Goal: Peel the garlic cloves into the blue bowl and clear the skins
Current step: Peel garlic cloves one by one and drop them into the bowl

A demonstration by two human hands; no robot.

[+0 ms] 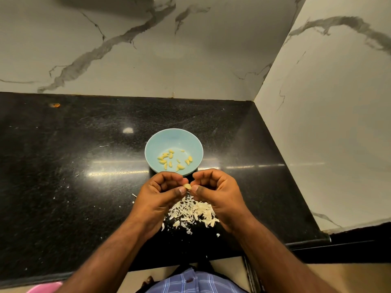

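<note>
A: Where's the clove being worked on?

B: The garlic clove (187, 186) sits pinched between both hands, just on the near side of the blue bowl (155, 142) and above the skins. The left hand (157, 194) has its fingers curled with thumb and fingertips closed on the clove's left end; the right hand (213, 192) is curled the same way, nipping at its right end.

A: How will it handle?

B: I'd judge it light, small and firm, a bit slick once bare. The skin is papery and brittle, so it tears into flakes. Best to steady the body with one thumb and forefinger and pick at the tip with the other nail, gently, or it may squirt out.

A: And the rest?

B: The peeled cloves (174, 159) lie loose in the bottom of the bowl, a dozen or so. The pile of skins (191, 214) is heaped on the black surface (63, 166) between the wrists, nearer than the bowl, with stray flecks scattered to the left.

A: So the clearing?

B: Not begun, by the look of it; the skins are featherlight and will scatter if swept fast
</note>
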